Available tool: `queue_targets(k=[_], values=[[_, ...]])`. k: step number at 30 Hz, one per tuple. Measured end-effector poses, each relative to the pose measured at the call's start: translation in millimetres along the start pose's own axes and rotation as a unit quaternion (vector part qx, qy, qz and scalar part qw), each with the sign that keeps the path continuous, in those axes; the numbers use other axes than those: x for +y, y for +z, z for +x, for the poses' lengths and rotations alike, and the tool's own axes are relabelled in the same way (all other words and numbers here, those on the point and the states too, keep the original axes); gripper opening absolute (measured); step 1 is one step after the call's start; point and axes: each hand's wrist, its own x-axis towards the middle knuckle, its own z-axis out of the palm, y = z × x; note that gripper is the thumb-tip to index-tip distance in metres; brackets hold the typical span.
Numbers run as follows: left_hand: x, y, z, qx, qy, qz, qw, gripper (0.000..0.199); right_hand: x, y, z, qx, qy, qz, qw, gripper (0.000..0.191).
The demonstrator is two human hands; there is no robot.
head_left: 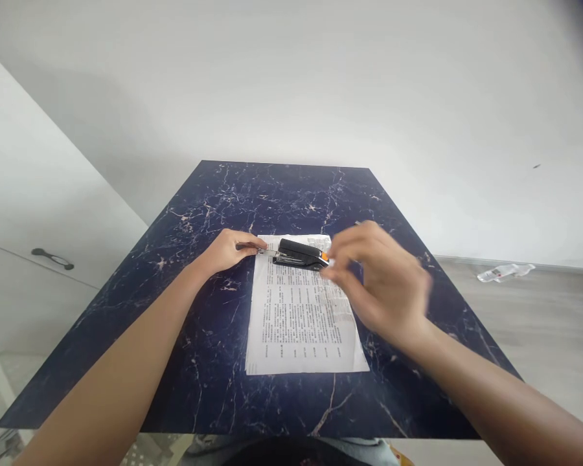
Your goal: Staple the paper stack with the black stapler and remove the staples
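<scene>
A black stapler with an orange patch [295,250] lies across printed white paper sheets [296,330] on the dark-blue marbled desk [208,382], seemingly opened, not yet closed up. The left hand [226,251] pinches its protruding metal end; the blurred right hand [393,285] meets the other, grip unclear.

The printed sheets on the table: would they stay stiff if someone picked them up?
Probably floppy: the printed sheets look thin, with a corner slightly lifted. They might slide if pushed, as they lie loose on the smooth-looking table.
</scene>
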Motion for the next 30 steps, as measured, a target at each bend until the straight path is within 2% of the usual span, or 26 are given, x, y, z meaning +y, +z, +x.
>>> queue_targets(k=[3, 4, 6, 9, 12, 16, 20, 23, 25, 28, 30], values=[[0.1, -0.3, 0.1, 0.007, 0.0, 0.009, 1.0, 0.02, 45.0, 26.6, 6.2, 0.007, 0.081, -0.032, 0.996, 0.026], [0.9, -0.5, 0.3, 0.008, -0.001, 0.013, 1.0, 0.019, 58.7, 35.9, 5.0, 0.005, 0.1, -0.052, 0.994, 0.021], [3.4, -0.3, 1.3, 0.008, 0.002, 0.025, 1.0, 0.015, 79.5, 52.9, -0.7, -0.036, 0.141, -0.062, 0.987, 0.019], [8.2, 4.5, 4.9, 0.011, 0.011, 0.036, 0.999, 0.011, 91.7, 71.2, -10.0, -0.104, 0.153, -0.071, 0.98, 0.026], [14.0, 16.4, 10.5, 0.012, 0.016, 0.03, 0.999, 0.007, 91.8, 79.3, -13.7, -0.114, 0.134, -0.09, 0.98, 0.023], [23.7, 32.9, 16.0, 0.018, 0.016, 0.015, 1.0, 0.009, 91.9, 81.1, -12.9, -0.117, 0.11, -0.104, 0.981, 0.026], [29.2, 37.1, 16.5, 0.027, -0.001, 0.042, 0.999, 0.009, 93.0, 83.1, -13.6, -0.116, 0.094, -0.107, 0.983, 0.03], [27.3, 34.9, 15.6, 0.019, -0.007, 0.097, 0.995, 0.007, 91.9, 85.2, -15.2, -0.113, 0.097, -0.112, 0.982, 0.029], [25.3, 34.7, 15.0, 0.019, -0.009, 0.168, 0.986, 0.011, 90.4, 83.0, -14.9, -0.096, 0.107, -0.109, 0.984, 0.025], [25.8, 38.9, 13.7, 0.023, -0.036, 0.279, 0.959, 0.033, 90.0, 67.3, -10.8, -0.055, 0.133, -0.096, 0.985, 0.022], [28.9, 43.3, 12.5, 0.006, -0.044, 0.322, 0.946, 0.037, 94.2, 48.2, -7.4, -0.037, 0.161, -0.101, 0.981, 0.023]])
